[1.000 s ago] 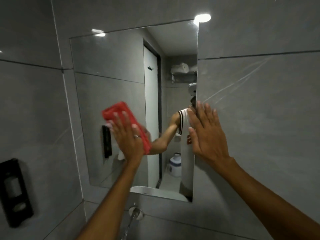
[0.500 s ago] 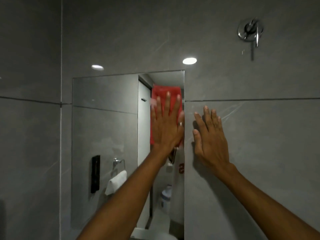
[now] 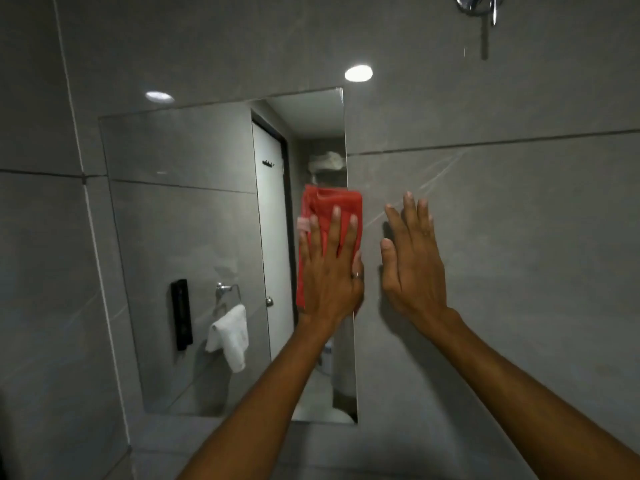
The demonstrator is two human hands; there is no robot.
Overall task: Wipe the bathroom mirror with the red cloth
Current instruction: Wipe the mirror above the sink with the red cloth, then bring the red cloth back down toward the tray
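- The left hand (image 3: 329,271) is pressing the red cloth (image 3: 329,216) flat against the mirror (image 3: 180,216) at its right edge, centre of the frame, fingers stretched out and slightly apart over the cloth.
- The cloth is overlapping the mirror's edge onto the grey wall (image 3: 519,220).
- The right hand (image 3: 412,261) is lying flat on the wall just right of the cloth, fingers extended and nearly together, holding nothing.
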